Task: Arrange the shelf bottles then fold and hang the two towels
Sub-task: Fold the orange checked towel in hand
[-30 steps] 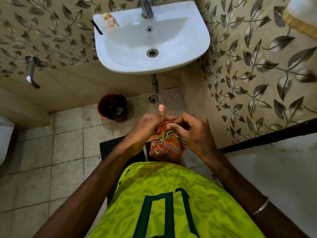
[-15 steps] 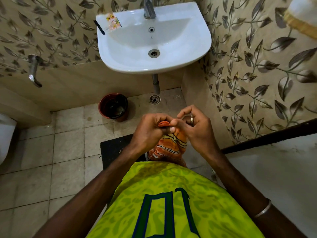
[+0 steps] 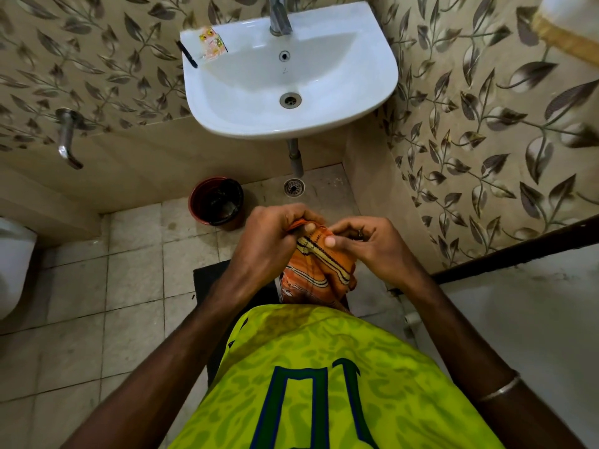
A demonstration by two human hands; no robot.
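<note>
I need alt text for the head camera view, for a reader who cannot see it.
Two hands, left hand and right hand, grip a bunched orange striped towel at waist height. Ahead, a white sink hangs on a leaf-patterned wall, above a dark red bucket on the tiled floor.

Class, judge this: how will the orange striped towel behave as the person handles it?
Probably floppy: the orange striped towel bunches and sags below the left hand and right hand pinching its top edge. Likely light, since fingertip grips hold it. Unlikely to slip; the cloth looks woven.

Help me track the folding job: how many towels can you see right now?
1 for sure: the orange striped towel, gripped by the left hand and right hand. The white cloth at top right may be the second.
</note>
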